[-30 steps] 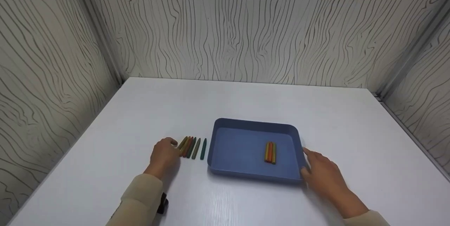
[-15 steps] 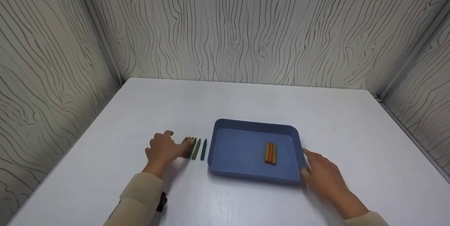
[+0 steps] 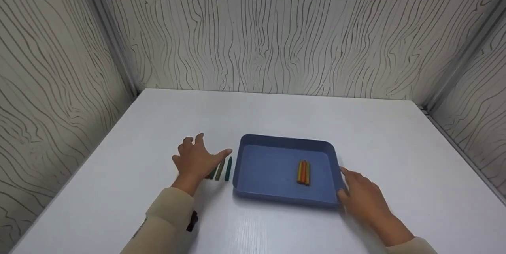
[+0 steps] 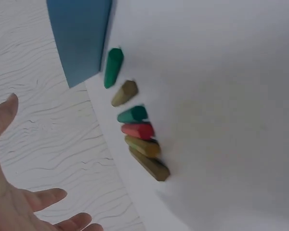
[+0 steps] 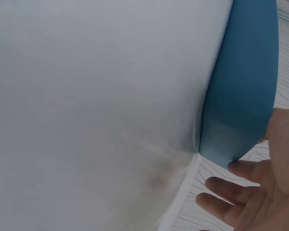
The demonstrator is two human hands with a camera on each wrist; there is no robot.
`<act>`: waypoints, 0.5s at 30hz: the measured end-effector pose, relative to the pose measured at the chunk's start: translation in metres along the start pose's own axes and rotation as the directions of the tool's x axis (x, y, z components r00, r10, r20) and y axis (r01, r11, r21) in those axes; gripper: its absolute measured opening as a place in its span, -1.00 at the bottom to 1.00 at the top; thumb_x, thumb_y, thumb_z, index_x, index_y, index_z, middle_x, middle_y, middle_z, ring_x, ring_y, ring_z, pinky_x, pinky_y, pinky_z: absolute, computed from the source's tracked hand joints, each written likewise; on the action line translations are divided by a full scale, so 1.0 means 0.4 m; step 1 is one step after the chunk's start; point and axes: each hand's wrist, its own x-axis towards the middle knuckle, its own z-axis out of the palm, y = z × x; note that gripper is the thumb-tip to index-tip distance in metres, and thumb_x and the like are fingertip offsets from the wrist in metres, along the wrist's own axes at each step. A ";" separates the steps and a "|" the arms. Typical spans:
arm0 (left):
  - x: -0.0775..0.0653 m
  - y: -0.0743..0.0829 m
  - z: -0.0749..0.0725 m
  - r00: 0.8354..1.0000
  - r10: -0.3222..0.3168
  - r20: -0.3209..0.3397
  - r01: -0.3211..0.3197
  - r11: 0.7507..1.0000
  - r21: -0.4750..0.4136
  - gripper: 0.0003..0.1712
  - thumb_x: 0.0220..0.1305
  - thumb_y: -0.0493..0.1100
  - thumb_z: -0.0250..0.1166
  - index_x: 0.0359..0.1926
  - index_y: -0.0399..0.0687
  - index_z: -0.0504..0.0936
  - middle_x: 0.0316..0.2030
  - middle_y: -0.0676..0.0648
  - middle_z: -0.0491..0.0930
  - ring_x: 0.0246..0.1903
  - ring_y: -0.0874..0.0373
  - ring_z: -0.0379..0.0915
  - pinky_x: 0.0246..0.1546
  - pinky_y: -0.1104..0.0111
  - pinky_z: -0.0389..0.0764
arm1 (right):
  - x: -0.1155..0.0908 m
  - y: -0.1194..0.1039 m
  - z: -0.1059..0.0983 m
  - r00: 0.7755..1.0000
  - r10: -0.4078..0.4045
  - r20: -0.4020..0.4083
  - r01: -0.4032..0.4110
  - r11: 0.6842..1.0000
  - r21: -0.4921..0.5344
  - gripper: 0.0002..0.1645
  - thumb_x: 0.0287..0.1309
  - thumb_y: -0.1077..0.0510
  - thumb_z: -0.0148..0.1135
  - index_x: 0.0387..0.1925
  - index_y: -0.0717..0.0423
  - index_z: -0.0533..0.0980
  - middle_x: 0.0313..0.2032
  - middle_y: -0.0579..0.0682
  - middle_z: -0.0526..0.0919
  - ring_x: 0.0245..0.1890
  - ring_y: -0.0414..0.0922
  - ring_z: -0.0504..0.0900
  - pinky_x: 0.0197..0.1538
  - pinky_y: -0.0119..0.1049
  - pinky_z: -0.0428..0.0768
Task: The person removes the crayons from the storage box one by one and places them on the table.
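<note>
Over the left part of the row of crayons (image 3: 219, 170) hovers my left hand (image 3: 194, 160), thumb and fingers spread, holding nothing. Several crayons, green, olive, red and yellowish, lie side by side on the table in the left wrist view; in the head view the hand hides some of them. To their right stands a shallow blue tray (image 3: 265, 167) with a small bundle of red and yellow-green crayons (image 3: 303, 172) inside. My right hand (image 3: 365, 198) holds the tray's right wall near the front corner, with the thumb at the rim and a fingertip against the outside.
The white table (image 3: 276, 113) carries the tray and the crayon row near its middle. Wood-grain panels (image 3: 253, 32) enclose it at the back and both sides. A black strap (image 3: 192, 221) shows beside the left sleeve (image 3: 160, 222).
My left hand, first bent beside the left end of the crayon row, has spread its fingers and moved right and farther away. The right hand and tray have stayed put.
</note>
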 end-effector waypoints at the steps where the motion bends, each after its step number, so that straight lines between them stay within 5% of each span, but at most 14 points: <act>1: 0.000 0.010 0.002 1.000 0.007 -0.005 -0.007 1.000 0.005 0.14 -0.08 0.47 0.29 0.33 -0.23 0.31 0.20 -0.39 0.28 0.17 -0.28 0.21 -0.02 -0.18 0.24 | 0.000 0.000 0.000 1.000 -0.002 0.000 0.002 1.000 0.003 -0.30 0.18 0.17 0.09 0.31 0.37 0.21 0.19 0.40 0.34 0.20 0.34 0.27 0.19 0.27 0.13; 15: -0.015 0.159 0.042 0.990 0.136 -0.044 -0.137 0.991 -0.011 0.05 -0.06 0.44 0.32 0.30 -0.14 0.37 0.17 -0.30 0.34 0.15 -0.21 0.25 0.01 -0.08 0.29 | 0.001 -0.001 -0.001 1.000 -0.008 -0.007 0.008 1.000 -0.001 -0.30 0.17 0.17 0.12 0.30 0.37 0.23 0.17 0.41 0.37 0.19 0.35 0.30 0.17 0.27 0.18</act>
